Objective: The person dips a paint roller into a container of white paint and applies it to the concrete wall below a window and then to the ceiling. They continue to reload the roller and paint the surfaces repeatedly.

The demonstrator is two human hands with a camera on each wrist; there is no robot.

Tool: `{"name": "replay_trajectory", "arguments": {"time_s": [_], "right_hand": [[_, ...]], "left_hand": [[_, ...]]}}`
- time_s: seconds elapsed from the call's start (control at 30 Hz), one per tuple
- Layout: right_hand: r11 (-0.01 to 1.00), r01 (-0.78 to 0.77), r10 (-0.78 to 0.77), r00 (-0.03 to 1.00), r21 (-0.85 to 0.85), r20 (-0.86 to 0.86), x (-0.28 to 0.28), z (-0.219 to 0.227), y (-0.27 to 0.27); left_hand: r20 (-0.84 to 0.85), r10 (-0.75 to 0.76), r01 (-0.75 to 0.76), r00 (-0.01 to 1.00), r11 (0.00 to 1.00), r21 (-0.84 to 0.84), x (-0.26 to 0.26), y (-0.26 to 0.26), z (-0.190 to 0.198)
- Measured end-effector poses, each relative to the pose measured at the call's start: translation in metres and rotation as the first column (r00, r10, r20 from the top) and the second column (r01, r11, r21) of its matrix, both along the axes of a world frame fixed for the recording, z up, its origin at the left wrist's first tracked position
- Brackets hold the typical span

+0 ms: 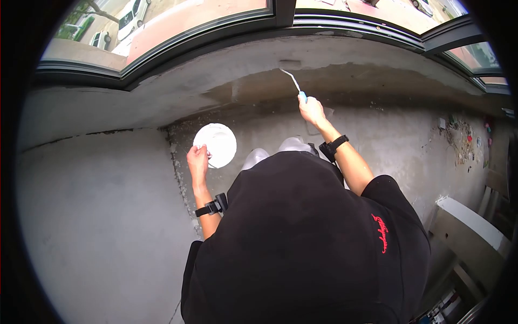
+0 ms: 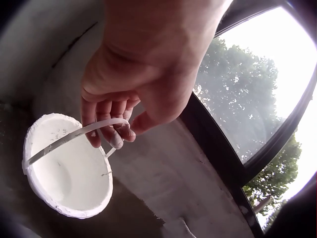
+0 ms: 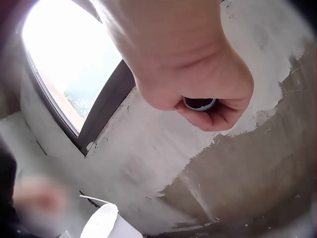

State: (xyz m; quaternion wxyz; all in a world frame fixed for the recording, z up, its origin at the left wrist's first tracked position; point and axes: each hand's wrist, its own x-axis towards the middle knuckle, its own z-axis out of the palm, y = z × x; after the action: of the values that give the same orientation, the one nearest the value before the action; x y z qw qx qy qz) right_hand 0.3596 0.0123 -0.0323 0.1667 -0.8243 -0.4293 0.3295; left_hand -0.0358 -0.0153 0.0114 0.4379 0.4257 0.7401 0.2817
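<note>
My left hand (image 1: 198, 161) grips the thin handle (image 2: 69, 138) of a white bucket (image 2: 74, 213), fingers hooked round it. White coats the bucket's inside, and white smears mark the fingertips. In the head view the bucket hangs left of my knees. Reaching forward to the wall below the window, my right hand (image 1: 312, 110) wraps round the blue grip of a paint roller (image 1: 294, 81). Its bent wire frame runs up to the wall, with the roller head at the pale coated band. In the right wrist view the grip's hollow end shows within the fist; the roller head is hidden there.
Dark window frames (image 1: 280, 16) run above the low wall (image 3: 237, 163), which is pale on top and bare brown-grey below. A grey wall (image 1: 97, 205) stands at left. Scattered debris (image 1: 464, 140) lies on the floor at right, near a pale ledge (image 1: 475, 221).
</note>
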Motion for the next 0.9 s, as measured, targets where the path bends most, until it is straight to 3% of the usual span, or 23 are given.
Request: {"name": "replay_trajectory", "arguments": {"time_s": [0.27,0.33,0.57,0.7,0.9], "right_hand": [[0.979,-0.146,0.139,0.989,-0.141,-0.056,-0.034,-0.073,0.049],[0.983,-0.114,0.105,0.992,-0.142,-0.07,-0.042,-0.09,0.056],[0.994,-0.077,0.07,0.994,-0.079,-0.087,-0.04,-0.062,0.056],[0.999,-0.049,0.047,0.995,-0.022,-0.09,-0.04,-0.035,0.058],[0.988,-0.154,0.156,0.983,0.024,-0.095,-0.035,-0.024,0.059]], "left_hand": [[-0.02,0.121,-0.122,0.992,0.992,-0.023,-0.017,-0.008,-0.005],[-0.027,0.145,-0.145,0.989,0.989,-0.005,-0.027,-0.008,-0.01],[0.104,0.292,-0.295,0.951,0.955,0.014,-0.027,-0.012,-0.018],[0.068,0.328,-0.327,0.942,0.945,-0.03,-0.027,-0.013,-0.019],[0.123,0.341,-0.336,0.932,0.94,-0.059,-0.014,-0.011,-0.01]]}}
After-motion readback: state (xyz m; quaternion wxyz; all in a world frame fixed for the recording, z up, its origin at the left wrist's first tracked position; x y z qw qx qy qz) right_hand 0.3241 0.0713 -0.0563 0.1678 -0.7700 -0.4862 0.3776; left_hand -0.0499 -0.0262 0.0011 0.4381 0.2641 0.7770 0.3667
